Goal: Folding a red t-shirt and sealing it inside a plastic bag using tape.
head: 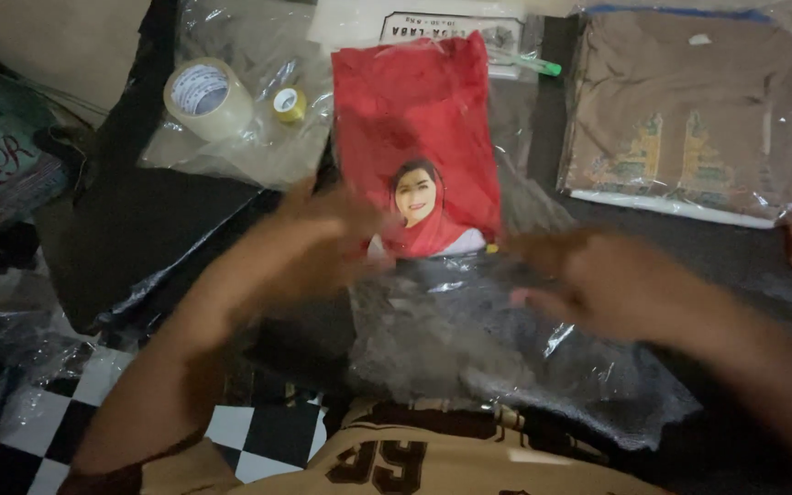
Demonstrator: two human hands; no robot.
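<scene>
1. There is one view, from a camera worn on the person's head.
2. It looks steeply down and forward, over the person's own chest, at the dark floor (167, 229).
3. It sits close: both forearms fill the lower frame.
4. The far edge reaches a tape roll (208, 96) and a folded brown cloth (680, 110).

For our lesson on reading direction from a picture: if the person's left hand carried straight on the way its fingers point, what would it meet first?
Probably the red packaged cloth. The left hand points up and to the right, fingers already at its lower edge, though motion blur leaves contact unclear.
</scene>
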